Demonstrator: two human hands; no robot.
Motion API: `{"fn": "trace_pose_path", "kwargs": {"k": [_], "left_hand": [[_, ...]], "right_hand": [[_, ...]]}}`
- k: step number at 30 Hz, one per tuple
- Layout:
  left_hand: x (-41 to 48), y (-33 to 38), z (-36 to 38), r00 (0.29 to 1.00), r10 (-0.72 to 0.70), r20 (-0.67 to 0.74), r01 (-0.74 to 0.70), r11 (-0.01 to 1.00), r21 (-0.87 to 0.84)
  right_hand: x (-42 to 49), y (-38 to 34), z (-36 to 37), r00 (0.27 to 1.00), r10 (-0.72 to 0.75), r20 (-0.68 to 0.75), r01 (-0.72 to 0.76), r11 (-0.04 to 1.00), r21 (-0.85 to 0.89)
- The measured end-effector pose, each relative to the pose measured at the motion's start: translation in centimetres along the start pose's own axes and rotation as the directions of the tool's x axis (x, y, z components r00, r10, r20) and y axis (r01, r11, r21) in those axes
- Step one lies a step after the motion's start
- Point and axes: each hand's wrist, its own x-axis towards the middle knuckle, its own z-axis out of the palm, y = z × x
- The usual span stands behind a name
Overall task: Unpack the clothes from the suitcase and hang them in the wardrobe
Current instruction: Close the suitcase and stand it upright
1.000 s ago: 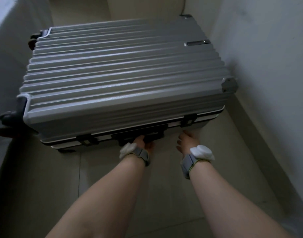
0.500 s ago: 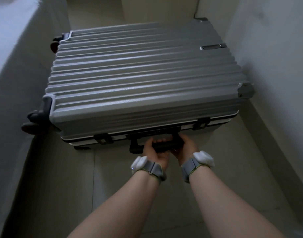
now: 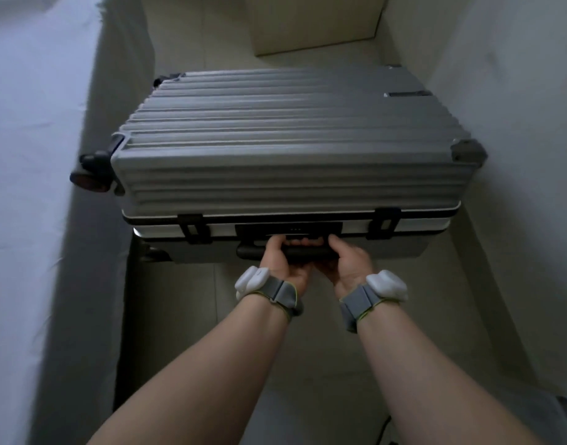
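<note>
Both your left hand point(image 3: 280, 268) and right hand point(image 3: 348, 264) are gripping the handle point(image 3: 304, 253), suitcase point(image 3: 292, 149) just beyond them, probably positioning it for unlatching.

Just beyond our left hand point(image 3: 283, 268) and right hand point(image 3: 346, 264) we see a silver-grey suitcase point(image 3: 292, 139) ribbed in horizontal ridges, its handle point(image 3: 304, 252) and latches point(image 3: 195, 228) black, while behind both hands grey bands point(image 3: 280, 292) edged yellow-green carry white pods point(image 3: 251, 281).

Only one camera is working, sitting on the person's head and looking forward and steeply down. It is hanging close above the ribbed silver hard-shell suitcase point(image 3: 292, 149), which is filling the middle, while both bare forearms point(image 3: 218, 358) are entering from below.
</note>
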Motion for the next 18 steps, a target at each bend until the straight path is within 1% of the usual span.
{"fn": "trace_pose_path", "kwargs": {"k": [3,4,7,9,12,15,18], "left_hand": [[-3.9,2.1,2.9,1.000,-0.008,-0.007,0.008,0.999,0.047],[-4.6,2.3,3.2,1.000,-0.002,0.006,0.002,0.998,0.058],[-7.6,3.7,6.3,1.000,0.018,0.000,-0.018,0.996,0.084],[-9.4,4.2,8.4,0.999,0.027,-0.027,-0.024,0.991,0.133],[-11.2,4.6,11.5,0.999,-0.003,-0.055,0.012,0.985,0.172],[-12.2,4.5,13.6,0.995,-0.044,-0.094,0.064,0.974,0.216],[-11.9,4.6,14.3,0.994,-0.049,-0.100,0.070,0.972,0.225]], "right_hand": [[-3.1,-3.1,2.1,0.999,0.037,0.007,-0.036,0.997,-0.061],[-3.6,-3.1,2.4,0.999,0.036,0.016,-0.034,0.997,-0.067],[-6.0,-6.2,4.2,0.998,0.065,0.025,-0.062,0.993,-0.098],[-7.3,-8.3,4.9,0.996,0.083,0.022,-0.080,0.992,-0.097],[-8.5,-12.4,5.4,0.986,0.168,0.006,-0.167,0.982,-0.087],[-8.9,-15.4,5.8,0.966,0.259,-0.022,-0.259,0.949,-0.178],[-8.8,-16.5,6.1,0.952,0.302,-0.042,-0.303,0.923,-0.236]]}}
